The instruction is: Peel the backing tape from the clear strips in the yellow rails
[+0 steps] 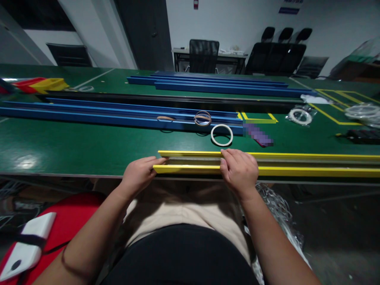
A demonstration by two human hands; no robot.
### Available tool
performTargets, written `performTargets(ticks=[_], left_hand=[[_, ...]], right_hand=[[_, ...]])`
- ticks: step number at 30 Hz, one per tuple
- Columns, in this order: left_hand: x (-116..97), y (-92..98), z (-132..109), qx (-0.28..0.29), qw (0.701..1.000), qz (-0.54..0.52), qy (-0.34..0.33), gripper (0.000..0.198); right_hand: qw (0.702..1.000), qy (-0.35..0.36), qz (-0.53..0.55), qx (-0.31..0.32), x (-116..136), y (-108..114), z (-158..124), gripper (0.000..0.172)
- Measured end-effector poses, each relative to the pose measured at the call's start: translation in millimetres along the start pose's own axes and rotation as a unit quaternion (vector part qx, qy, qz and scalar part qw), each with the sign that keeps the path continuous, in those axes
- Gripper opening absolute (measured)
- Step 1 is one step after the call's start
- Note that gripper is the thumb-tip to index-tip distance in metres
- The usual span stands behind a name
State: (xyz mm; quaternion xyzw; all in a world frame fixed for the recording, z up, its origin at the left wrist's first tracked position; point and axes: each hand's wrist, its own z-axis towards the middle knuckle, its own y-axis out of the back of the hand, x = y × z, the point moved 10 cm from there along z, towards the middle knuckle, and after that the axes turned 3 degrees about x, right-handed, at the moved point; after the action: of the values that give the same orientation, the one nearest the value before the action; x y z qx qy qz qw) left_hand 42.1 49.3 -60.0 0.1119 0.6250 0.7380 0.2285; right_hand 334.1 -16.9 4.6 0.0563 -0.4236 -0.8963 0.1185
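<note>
A long yellow channel rail (297, 171) with a pale strip along its inside lies at the table's front edge and runs out of view on the right. My left hand (139, 172) is closed at the rail's left end, its fingertips hidden inside the opening; what they pinch, if anything, does not show. Farther along, my right hand (240, 168) grips across the rail, with thumb on the near wall and fingers over the far one. A white tape roll (222, 135) stands just behind the rail, near my right hand.
Blue rails (118, 118) and a black rail (178, 99) lie across the green table (74, 142); more blue rails (208, 84) are behind. Brown tape rolls (202, 118) rest on the blue ones. Bagged tape (300, 116) sits at right, yellow and red bins (49, 85) at left.
</note>
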Motion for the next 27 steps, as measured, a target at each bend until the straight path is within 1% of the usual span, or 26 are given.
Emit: performTargets(ticks=[3,8,15,27], left_hand=[[0.3,-0.7,1.4,0.012,1.0,-0.012,0.002,0.052],[0.3,0.6,3.9,0.02,0.999,-0.034,0.012,0.058],[-4.9,4.3,5.6,0.036,0.998,-0.049,0.012,0.054],[-2.4,1.9,2.0,0.012,0.999,-0.038,0.001,0.054]], right_hand=[[1.0,0.001,-0.002,0.0,0.4,0.4,0.3,0.032],[1.0,0.0,0.001,0.0,0.0,0.3,0.5,0.032],[1.0,-0.001,0.003,0.0,0.0,0.2,0.9,0.032],[1.0,-0.004,0.004,0.001,-0.5,-0.5,0.2,0.032]])
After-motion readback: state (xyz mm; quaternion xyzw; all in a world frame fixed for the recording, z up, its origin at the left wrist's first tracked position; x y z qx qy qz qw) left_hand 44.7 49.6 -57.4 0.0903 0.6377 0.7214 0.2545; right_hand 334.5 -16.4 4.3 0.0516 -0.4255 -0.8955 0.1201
